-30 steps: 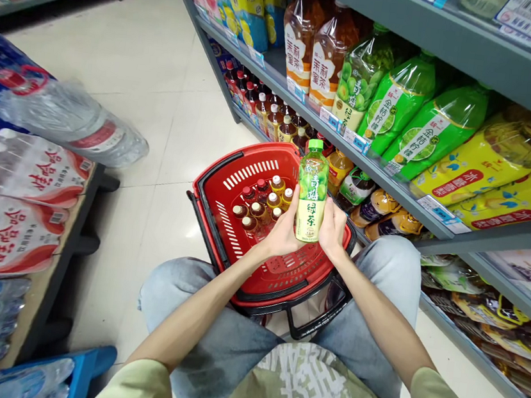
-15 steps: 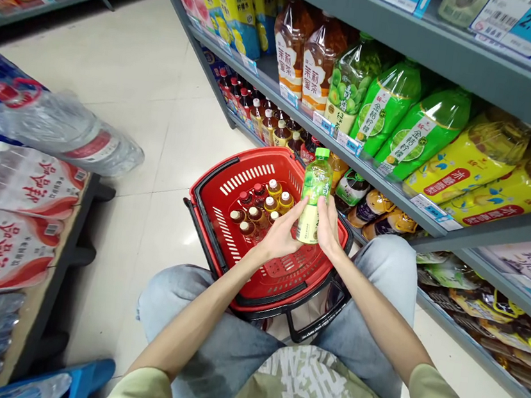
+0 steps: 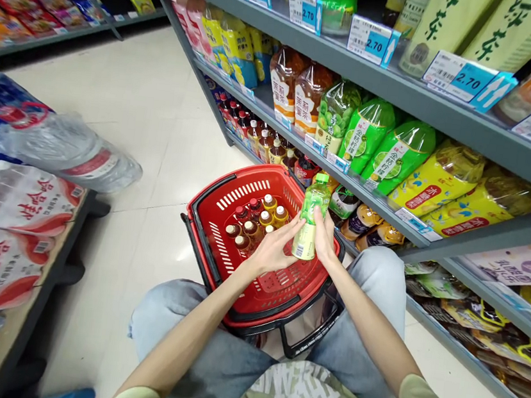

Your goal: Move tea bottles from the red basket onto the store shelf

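A small green-capped drink bottle (image 3: pixel 313 208) with a green and pale yellow label is held upright between my two hands, over the right part of the red shopping basket (image 3: pixel 252 310). My left hand (image 3: pixel 276 245) grips its left side, and my right hand (image 3: pixel 323 237) presses the other side with the thumb across the label. Inside the basket, several small bottles (image 3: pixel 249 228) with white, red and yellow caps stand grouped at the far side. The basket sits on the floor between my knees, its black handle folded down.
Shelves of large drink bottles (image 3: pixel 355 132) with price tags (image 3: pixel 369 41) rise at the right, close to the basket. On the left stand wrapped packs of water bottles (image 3: pixel 3 244) on a pallet and a large water bottle (image 3: pixel 78 147). Tiled floor (image 3: pixel 142 132) runs between.
The view has tilted up, so more of the upper shelf shows. Both hands still hold the bottle, which has turned slightly, bringing its barcode into sight.
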`<move>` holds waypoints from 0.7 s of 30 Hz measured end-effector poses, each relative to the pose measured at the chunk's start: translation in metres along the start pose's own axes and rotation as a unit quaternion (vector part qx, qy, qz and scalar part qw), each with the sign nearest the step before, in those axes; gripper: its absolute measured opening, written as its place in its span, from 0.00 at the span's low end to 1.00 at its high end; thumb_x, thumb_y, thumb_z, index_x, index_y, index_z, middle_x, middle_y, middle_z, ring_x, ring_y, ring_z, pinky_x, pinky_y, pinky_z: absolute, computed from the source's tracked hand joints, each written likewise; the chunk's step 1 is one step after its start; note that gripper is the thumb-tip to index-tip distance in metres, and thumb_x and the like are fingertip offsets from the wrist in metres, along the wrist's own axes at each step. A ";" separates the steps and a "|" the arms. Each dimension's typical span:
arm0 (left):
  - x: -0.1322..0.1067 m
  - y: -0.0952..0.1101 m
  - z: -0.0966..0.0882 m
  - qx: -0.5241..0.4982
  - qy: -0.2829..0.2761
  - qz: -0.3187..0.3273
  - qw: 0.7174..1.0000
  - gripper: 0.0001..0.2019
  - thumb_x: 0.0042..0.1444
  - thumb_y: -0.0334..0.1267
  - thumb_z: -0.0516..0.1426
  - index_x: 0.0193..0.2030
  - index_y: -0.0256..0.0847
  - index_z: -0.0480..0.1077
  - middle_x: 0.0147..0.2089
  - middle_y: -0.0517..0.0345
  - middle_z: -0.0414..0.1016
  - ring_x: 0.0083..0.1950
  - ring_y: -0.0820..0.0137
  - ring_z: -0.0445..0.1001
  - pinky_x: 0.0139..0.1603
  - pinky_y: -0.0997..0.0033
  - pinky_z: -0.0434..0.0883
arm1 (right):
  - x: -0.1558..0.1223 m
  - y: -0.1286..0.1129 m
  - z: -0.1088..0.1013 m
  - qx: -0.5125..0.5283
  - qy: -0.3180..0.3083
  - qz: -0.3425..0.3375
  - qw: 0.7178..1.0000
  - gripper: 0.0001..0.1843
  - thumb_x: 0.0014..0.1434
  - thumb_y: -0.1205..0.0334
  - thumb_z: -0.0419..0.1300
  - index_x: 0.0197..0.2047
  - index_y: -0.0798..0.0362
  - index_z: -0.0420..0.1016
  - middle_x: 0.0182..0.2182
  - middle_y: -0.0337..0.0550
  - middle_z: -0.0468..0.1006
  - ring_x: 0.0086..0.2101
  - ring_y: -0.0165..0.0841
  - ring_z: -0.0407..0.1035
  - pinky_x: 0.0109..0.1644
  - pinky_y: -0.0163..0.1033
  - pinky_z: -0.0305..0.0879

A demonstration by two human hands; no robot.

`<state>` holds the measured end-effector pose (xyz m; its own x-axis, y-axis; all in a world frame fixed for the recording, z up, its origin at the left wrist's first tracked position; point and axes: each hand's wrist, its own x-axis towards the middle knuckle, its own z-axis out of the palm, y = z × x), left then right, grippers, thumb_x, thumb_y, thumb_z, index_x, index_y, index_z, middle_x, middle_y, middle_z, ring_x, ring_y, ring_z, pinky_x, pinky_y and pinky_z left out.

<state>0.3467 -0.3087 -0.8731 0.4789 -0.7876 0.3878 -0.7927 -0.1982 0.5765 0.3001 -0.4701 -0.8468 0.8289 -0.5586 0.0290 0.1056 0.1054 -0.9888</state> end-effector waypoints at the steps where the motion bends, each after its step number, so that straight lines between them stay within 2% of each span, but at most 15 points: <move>1: 0.000 0.000 -0.001 0.012 -0.005 0.005 1.000 0.50 0.50 0.33 0.64 0.77 0.50 0.43 0.78 0.46 0.51 0.71 0.53 0.65 0.64 0.53 0.73 | 0.000 -0.001 0.000 0.001 -0.002 -0.001 1.000 0.23 0.63 0.41 0.58 0.47 0.53 0.75 0.41 0.46 0.80 0.44 0.38 0.73 0.52 0.42 0.67; 4: -0.001 0.000 -0.003 0.050 -0.020 0.022 0.998 0.47 0.52 0.33 0.63 0.76 0.52 0.47 0.78 0.45 0.49 0.66 0.52 0.72 0.59 0.55 0.77 | -0.001 -0.004 -0.001 0.001 -0.018 -0.002 1.000 0.21 0.61 0.44 0.62 0.48 0.52 0.75 0.39 0.44 0.80 0.45 0.38 0.73 0.54 0.43 0.67; 6: -0.002 0.001 -0.003 0.069 -0.034 0.037 0.996 0.44 0.53 0.33 0.63 0.75 0.55 0.52 0.80 0.46 0.44 0.66 0.51 0.72 0.57 0.53 0.77 | -0.002 -0.004 -0.002 0.009 -0.027 0.002 1.000 0.20 0.61 0.45 0.63 0.47 0.52 0.76 0.38 0.43 0.81 0.45 0.38 0.74 0.55 0.43 0.68; 12: 0.000 0.006 -0.005 0.061 -0.051 0.074 0.994 0.42 0.54 0.24 0.59 0.73 0.58 0.56 0.81 0.51 0.28 0.75 0.48 0.56 0.67 0.45 0.69 | 0.000 0.003 -0.001 0.029 0.001 0.016 0.999 0.20 0.59 0.47 0.65 0.48 0.51 0.76 0.44 0.45 0.81 0.43 0.37 0.75 0.51 0.43 0.71; 16: 0.003 0.009 -0.008 0.061 -0.063 0.090 0.992 0.43 0.53 0.18 0.56 0.72 0.60 0.58 0.81 0.55 0.21 0.77 0.47 0.51 0.67 0.45 0.69 | 0.002 0.004 -0.001 0.045 0.014 0.019 0.999 0.21 0.56 0.48 0.67 0.46 0.53 0.77 0.41 0.46 0.81 0.38 0.37 0.76 0.45 0.42 0.72; 19: 0.002 0.011 -0.010 0.066 -0.066 0.103 0.990 0.43 0.53 0.18 0.56 0.72 0.60 0.58 0.81 0.54 0.19 0.78 0.46 0.49 0.67 0.44 0.69 | 0.004 0.003 -0.003 0.046 0.013 0.029 0.998 0.20 0.55 0.47 0.68 0.43 0.55 0.77 0.37 0.45 0.81 0.34 0.36 0.75 0.40 0.40 0.71; 21: 0.001 0.014 -0.010 0.062 -0.053 0.110 0.991 0.42 0.55 0.19 0.58 0.72 0.59 0.57 0.81 0.52 0.22 0.78 0.46 0.47 0.68 0.42 0.67 | 0.006 0.002 -0.005 0.038 0.010 0.032 0.999 0.19 0.56 0.47 0.68 0.40 0.55 0.76 0.36 0.44 0.81 0.34 0.35 0.74 0.39 0.39 0.71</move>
<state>0.3402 -0.3067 -0.8572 0.2527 -0.8756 0.4116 -0.9166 -0.0804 0.3917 0.3021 -0.4774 -0.8491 0.8247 -0.5643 -0.0377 0.0947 0.2036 -0.9745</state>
